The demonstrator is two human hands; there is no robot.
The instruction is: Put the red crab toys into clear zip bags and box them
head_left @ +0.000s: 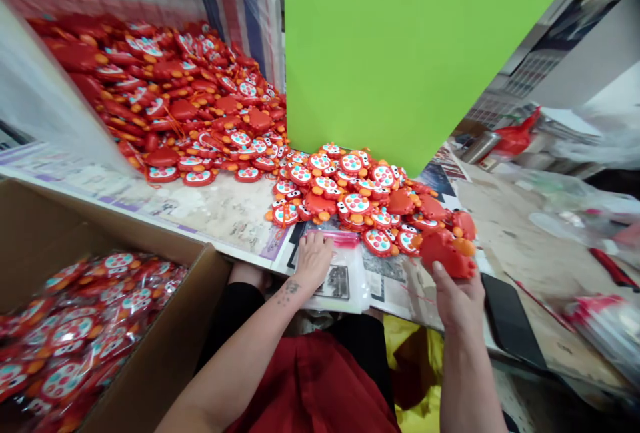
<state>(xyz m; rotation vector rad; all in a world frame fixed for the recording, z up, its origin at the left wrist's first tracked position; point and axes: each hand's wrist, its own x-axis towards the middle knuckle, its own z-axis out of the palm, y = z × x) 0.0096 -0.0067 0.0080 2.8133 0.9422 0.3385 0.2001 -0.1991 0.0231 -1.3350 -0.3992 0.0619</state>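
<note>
Red cloth (320,386) covers the lap, and both forearms reach out over it to the table (220,209). At the left, an open box (165,353) is filled across its floor with bagged toys (75,333), so a fair share looks done. The left hand (314,256) lies palm down on a stack of clear bags (345,283), fingertips at the pink strip; whether it pinches one I cannot tell. The right hand (457,299) is closed around a red toy (445,253), lifted at the near edge of the small heap (350,193), just beside the bags. That toy is not yet in a bag. Much seems left: the small heap lies loose and unbagged, and behind it a big heap (175,93) fills the far left of the table. A dark phone (510,323) lies to the right of the right hand
</note>
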